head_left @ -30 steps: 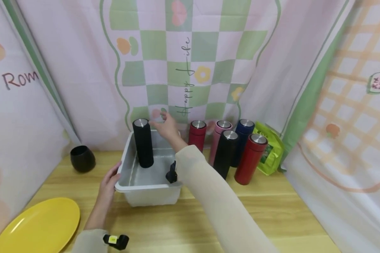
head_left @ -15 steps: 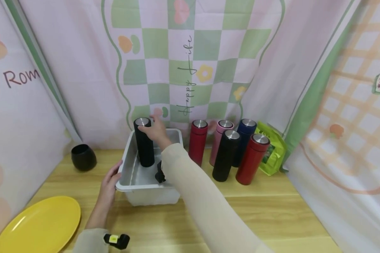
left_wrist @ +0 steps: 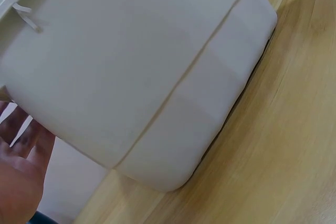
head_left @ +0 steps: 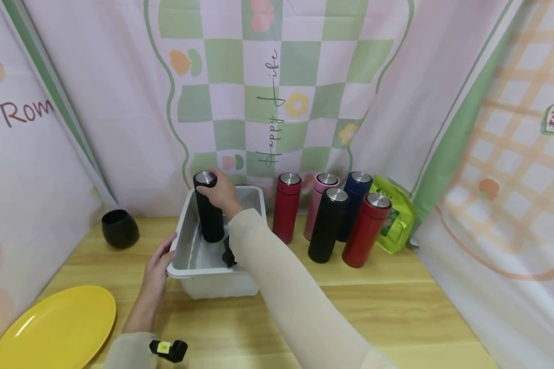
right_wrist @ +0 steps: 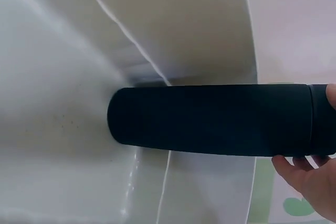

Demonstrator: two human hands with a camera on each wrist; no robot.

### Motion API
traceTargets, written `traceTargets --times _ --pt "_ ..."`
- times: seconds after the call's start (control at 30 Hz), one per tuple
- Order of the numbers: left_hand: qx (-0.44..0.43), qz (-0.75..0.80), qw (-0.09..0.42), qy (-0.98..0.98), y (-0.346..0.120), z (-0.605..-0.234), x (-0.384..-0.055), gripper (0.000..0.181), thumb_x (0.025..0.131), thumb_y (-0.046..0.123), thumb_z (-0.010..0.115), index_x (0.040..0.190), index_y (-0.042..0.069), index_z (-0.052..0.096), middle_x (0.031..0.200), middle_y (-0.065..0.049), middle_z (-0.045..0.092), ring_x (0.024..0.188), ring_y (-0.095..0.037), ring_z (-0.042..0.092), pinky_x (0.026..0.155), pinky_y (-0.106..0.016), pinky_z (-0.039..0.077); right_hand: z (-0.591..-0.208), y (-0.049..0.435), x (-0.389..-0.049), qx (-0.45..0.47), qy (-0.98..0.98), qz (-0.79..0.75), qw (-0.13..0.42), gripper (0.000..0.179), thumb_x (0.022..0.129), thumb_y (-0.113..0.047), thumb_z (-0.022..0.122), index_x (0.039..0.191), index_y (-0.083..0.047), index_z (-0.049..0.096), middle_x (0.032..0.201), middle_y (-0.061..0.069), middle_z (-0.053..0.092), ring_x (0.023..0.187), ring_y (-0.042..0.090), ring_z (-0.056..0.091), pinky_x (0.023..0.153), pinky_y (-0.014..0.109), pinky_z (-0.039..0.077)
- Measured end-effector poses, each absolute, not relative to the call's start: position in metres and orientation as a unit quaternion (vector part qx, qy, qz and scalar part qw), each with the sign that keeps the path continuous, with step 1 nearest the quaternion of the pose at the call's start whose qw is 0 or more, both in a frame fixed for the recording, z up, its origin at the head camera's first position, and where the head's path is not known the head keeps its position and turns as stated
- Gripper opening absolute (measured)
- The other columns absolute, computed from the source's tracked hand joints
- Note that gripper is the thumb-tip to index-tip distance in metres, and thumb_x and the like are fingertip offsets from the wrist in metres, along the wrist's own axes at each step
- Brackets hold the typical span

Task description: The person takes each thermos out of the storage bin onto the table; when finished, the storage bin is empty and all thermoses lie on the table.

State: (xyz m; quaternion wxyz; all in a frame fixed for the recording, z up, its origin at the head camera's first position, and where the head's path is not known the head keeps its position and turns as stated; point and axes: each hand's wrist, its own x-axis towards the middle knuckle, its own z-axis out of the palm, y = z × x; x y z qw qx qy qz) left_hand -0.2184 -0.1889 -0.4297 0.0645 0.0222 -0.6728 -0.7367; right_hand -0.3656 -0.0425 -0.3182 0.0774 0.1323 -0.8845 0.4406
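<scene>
A black thermos flask (head_left: 210, 218) with a silver lid top stands upright inside a light grey plastic bin (head_left: 217, 274), in its back left part. My right hand (head_left: 222, 195) grips the flask close to its top, thumb on one side and fingers on the other, as the right wrist view shows. In that view the flask's base (right_wrist: 118, 116) meets the bin's floor. My left hand (head_left: 157, 261) holds the bin's left side at the rim; the left wrist view shows its fingers (left_wrist: 37, 140) against the outer wall. Part of that hand is cut off there.
Right of the bin stand several flasks: a dark red one (head_left: 287, 210), a pink one (head_left: 316, 205), a black one (head_left: 328, 228), a navy one (head_left: 354, 205) and a red one (head_left: 365, 233). A green bag (head_left: 399, 215) sits behind them. At left are a black cup (head_left: 120, 230) and yellow plate (head_left: 55, 325).
My right hand has moved left to the black flask's top and closed round it. The left hand has stayed at the bin's rim, and the flask stands where it was.
</scene>
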Motion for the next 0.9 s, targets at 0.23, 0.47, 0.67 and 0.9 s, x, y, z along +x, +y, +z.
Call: traceTargets --times 0.23,0.47,0.67,0.9 --pt "0.024 -0.735 0.066 -0.675 -0.189 -0.428 -0.218 0.050 0.103 0.011 0.039 0.151 0.001 0.028 0.159 -0.011 0.023 0.142 -0.028 0.021 0.112 -0.046 0.022 -0.321 -0.045 -0.368 0.132 -0.889 0.429 0.097 0.056 0.089 -0.024 0.074 0.138 -0.008 0.053 0.133 0.010 0.056 0.119 0.023 0.051 0.100 0.028 0.038" --pt "0.020 -0.732 0.068 -0.678 -0.189 -0.430 -0.218 0.050 0.103 0.012 0.039 0.151 0.001 0.028 0.158 -0.011 0.024 0.141 -0.027 0.023 0.111 -0.044 0.024 -0.310 -0.040 -0.365 0.114 -0.877 0.456 0.100 0.054 0.089 -0.024 0.074 0.137 -0.009 0.054 0.132 0.009 0.058 0.116 0.024 0.054 0.098 0.030 0.041" --pt "0.017 -0.727 0.061 -0.684 -0.190 -0.429 -0.218 0.050 0.104 0.014 0.038 0.152 0.003 0.028 0.159 -0.010 0.023 0.141 -0.028 0.023 0.111 -0.045 0.025 -0.291 -0.031 -0.360 0.120 -0.880 0.446 0.112 0.055 0.089 -0.027 0.073 0.137 -0.009 0.053 0.134 0.009 0.053 0.114 0.024 0.053 0.095 0.031 0.042" --pt "0.018 -0.720 0.059 -0.691 -0.190 -0.429 -0.217 0.050 0.104 0.015 0.038 0.152 0.005 0.028 0.159 -0.009 0.023 0.141 -0.026 0.023 0.110 -0.040 0.027 -0.262 -0.017 -0.351 0.127 -0.872 0.456 0.120 0.055 0.090 -0.029 0.072 0.139 -0.010 0.054 0.133 0.007 0.056 0.118 0.022 0.052 0.095 0.030 0.043"
